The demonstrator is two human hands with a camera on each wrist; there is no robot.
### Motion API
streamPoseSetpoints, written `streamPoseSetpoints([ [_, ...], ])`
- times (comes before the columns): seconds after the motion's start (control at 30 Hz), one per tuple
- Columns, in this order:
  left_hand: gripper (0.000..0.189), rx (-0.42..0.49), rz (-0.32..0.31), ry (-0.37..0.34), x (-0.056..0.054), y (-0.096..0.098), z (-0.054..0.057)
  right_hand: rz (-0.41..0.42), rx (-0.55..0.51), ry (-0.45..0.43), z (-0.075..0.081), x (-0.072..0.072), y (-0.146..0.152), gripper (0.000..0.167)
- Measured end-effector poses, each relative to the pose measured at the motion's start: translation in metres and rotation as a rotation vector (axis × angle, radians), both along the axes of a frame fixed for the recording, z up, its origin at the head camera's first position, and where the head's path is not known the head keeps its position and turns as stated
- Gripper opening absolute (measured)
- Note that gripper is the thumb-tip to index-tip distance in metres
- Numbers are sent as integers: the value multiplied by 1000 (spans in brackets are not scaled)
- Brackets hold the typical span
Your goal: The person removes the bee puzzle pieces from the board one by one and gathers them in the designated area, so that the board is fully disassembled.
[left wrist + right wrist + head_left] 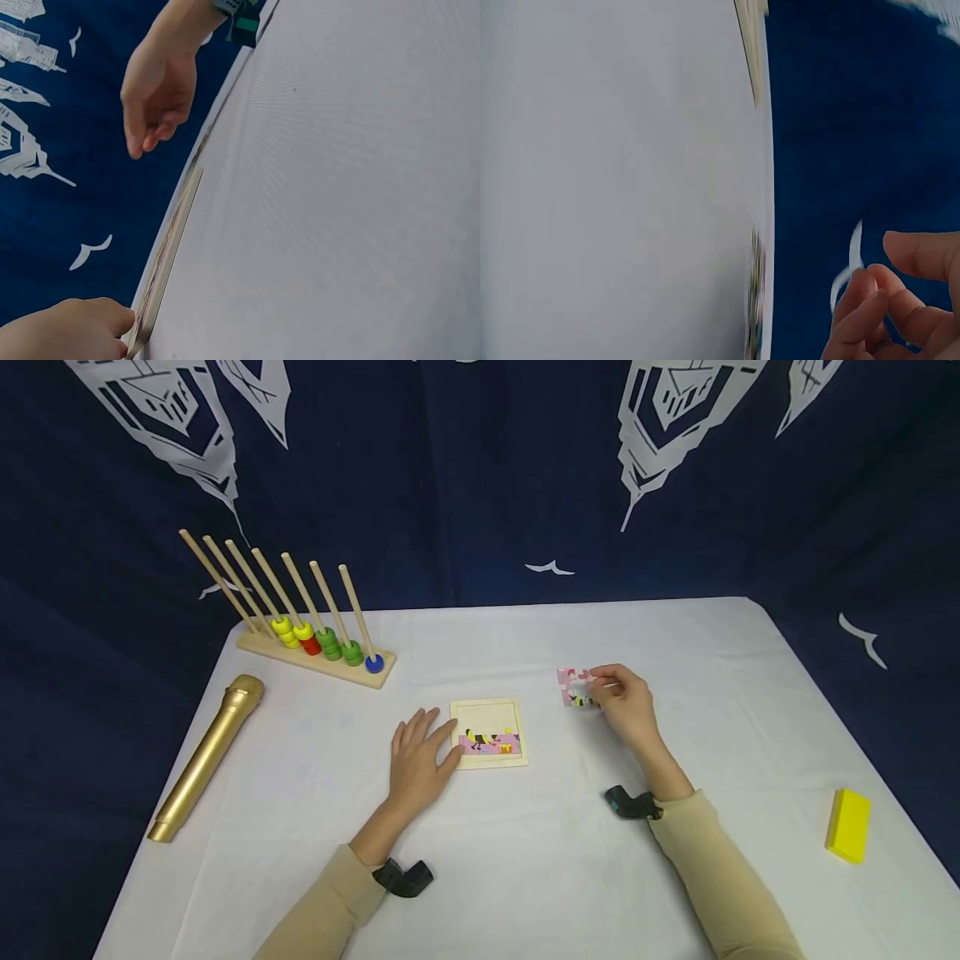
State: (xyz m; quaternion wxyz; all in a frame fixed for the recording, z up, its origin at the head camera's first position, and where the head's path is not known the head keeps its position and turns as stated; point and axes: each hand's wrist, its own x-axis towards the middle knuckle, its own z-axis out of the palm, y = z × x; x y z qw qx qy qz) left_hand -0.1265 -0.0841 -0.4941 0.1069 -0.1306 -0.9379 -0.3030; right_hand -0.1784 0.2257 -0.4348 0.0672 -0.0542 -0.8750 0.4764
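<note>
A square wooden puzzle tray (487, 710) lies on the table, with a pink strip of picture (491, 744) showing a bee-like figure along its lower part. My left hand (420, 764) rests at the tray's left side, fingers spread, thumb and index finger at its edge. To the right, pink patterned puzzle pieces (572, 687) lie on the table, seen edge-on as a low pile (756, 300) in the right wrist view. Above them hovers my right hand (624, 703), partly covering them. Its thumb and loosely bent fingers stand apart, with nothing visible between them.
At the back left stands a wooden bead rack (315, 668) with upright pegs and coloured beads. A gold microphone (206, 760) lies by the left edge. Near the right edge is a yellow block (849, 825). A dark blue patterned cloth (495, 485) hangs behind the white table.
</note>
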Motion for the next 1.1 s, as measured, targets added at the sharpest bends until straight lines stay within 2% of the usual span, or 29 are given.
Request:
streamPoseSetpoints([
  [0.33, 45, -40, -54, -12, -3, -9, 1, 309, -31, -47, 11, 18, -88, 28],
  [0.53, 45, -56, -67, -10, -4, -11, 2, 469, 12, -9, 1, 25, -121, 31],
  [0.77, 47, -64, -73, -18, -4, -11, 2, 520, 35, 56, -17, 29, -133, 33],
  [0.97, 46, -57, -72, 0, -4, -11, 2, 510, 104, 155, -30, 34, -136, 33],
  [1.1, 47, -61, -67, 4, -3, -12, 1, 502, 149, 171, -32, 36, -138, 35],
])
